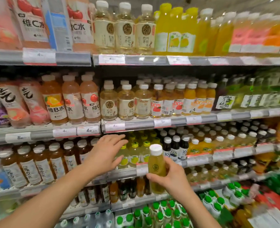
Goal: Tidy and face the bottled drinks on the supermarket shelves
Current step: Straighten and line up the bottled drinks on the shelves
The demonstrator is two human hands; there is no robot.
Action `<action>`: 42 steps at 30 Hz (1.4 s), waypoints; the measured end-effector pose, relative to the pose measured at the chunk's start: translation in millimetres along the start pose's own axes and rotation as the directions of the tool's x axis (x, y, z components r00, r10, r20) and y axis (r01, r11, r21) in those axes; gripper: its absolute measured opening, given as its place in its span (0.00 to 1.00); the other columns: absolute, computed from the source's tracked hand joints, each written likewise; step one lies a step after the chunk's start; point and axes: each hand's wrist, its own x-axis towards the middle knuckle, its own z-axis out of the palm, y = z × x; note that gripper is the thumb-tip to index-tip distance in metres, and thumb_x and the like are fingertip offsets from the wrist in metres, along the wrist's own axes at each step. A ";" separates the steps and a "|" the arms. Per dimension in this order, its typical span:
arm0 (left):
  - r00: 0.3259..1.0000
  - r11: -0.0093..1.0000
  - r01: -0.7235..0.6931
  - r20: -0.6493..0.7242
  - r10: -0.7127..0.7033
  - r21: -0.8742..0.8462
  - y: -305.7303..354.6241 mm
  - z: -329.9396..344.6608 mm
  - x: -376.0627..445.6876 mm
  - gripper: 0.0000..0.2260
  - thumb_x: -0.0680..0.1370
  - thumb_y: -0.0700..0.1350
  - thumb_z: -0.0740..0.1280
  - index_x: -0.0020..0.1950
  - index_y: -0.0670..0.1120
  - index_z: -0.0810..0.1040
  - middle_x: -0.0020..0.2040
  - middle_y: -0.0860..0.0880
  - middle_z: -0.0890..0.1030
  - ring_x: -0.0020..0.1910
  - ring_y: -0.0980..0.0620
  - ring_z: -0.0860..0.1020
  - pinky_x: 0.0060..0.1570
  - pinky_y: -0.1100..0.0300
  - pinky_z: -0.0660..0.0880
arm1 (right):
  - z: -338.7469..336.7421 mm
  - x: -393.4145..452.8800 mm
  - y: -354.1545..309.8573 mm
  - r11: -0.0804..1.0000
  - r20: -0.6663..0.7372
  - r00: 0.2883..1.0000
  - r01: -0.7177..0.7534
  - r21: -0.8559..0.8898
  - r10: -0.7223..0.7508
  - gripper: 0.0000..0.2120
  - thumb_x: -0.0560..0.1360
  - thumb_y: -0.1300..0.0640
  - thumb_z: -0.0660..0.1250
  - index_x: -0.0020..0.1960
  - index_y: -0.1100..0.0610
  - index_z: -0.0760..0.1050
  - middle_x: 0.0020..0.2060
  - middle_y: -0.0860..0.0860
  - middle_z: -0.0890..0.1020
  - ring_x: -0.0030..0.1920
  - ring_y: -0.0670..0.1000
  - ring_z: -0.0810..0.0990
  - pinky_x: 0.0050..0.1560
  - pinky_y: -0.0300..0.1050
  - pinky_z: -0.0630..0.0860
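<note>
Right hand [172,176]: gripping upright white-capped yellow bottle [157,168]. Left hand [107,153]: fingers spread wide, reaching toward yellow-capped bottles [134,153] on shelf [200,159].

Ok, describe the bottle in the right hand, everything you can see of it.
The bottle is small, clear plastic, filled with yellow-green drink, with a white ribbed cap and a faint round emblem on its front. It stands nearly upright, cap tilted slightly left, in front of the shelves. The right hand grips its lower half; the left hand does not touch it.
</note>
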 end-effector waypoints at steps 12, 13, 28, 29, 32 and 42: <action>0.949 0.966 -0.235 -0.189 0.252 0.109 75.4 -92.8 97.9 0.31 0.78 0.59 0.64 0.80 0.53 0.62 0.81 0.48 0.61 0.80 0.44 0.59 0.77 0.44 0.59 | -97.7 -17.8 -47.8 0.999 -0.264 0.964 0.028 -0.028 -0.034 0.18 0.69 0.47 0.81 0.55 0.46 0.79 0.47 0.44 0.86 0.48 0.44 0.85 0.53 0.51 0.83; 0.939 0.962 -0.251 -0.213 0.270 0.111 80.6 -102.1 105.4 0.32 0.78 0.59 0.64 0.80 0.53 0.61 0.82 0.48 0.59 0.80 0.44 0.58 0.78 0.44 0.57 | -104.8 -19.9 -53.7 0.998 -0.284 0.958 0.030 -0.046 -0.042 0.19 0.69 0.46 0.81 0.56 0.46 0.79 0.47 0.43 0.85 0.47 0.44 0.84 0.52 0.49 0.82; 0.940 0.988 0.102 -0.337 -0.059 0.113 112.4 -144.9 244.0 0.33 0.79 0.57 0.61 0.81 0.50 0.56 0.83 0.46 0.55 0.81 0.41 0.52 0.77 0.39 0.53 | -282.1 69.0 -142.7 0.898 -0.466 0.787 0.246 -0.364 -0.405 0.27 0.72 0.40 0.76 0.64 0.47 0.70 0.55 0.41 0.79 0.52 0.40 0.80 0.51 0.38 0.79; 0.930 0.983 0.135 -0.359 -0.083 0.122 114.1 -139.3 246.6 0.32 0.78 0.57 0.62 0.81 0.50 0.59 0.81 0.45 0.59 0.80 0.41 0.55 0.76 0.38 0.54 | -295.2 82.8 -143.2 0.877 -0.479 0.757 0.257 -0.406 -0.444 0.27 0.72 0.38 0.76 0.64 0.48 0.70 0.56 0.43 0.79 0.54 0.42 0.79 0.52 0.40 0.79; 0.883 0.971 0.212 -0.448 -0.140 0.115 121.8 -125.4 255.4 0.31 0.76 0.58 0.64 0.76 0.49 0.68 0.75 0.45 0.70 0.75 0.40 0.65 0.73 0.37 0.59 | -335.7 128.0 -141.6 0.829 -0.493 0.693 0.288 -0.480 -0.526 0.29 0.71 0.36 0.75 0.65 0.49 0.73 0.58 0.47 0.80 0.57 0.49 0.79 0.55 0.46 0.79; 0.811 0.948 0.314 -0.531 -0.243 0.046 133.7 -129.5 269.1 0.26 0.74 0.59 0.59 0.69 0.52 0.77 0.66 0.50 0.78 0.66 0.45 0.74 0.67 0.42 0.67 | -375.3 267.7 -178.5 0.820 -0.517 0.651 0.328 -0.469 -0.556 0.28 0.67 0.32 0.74 0.57 0.49 0.79 0.51 0.48 0.83 0.53 0.52 0.81 0.56 0.54 0.80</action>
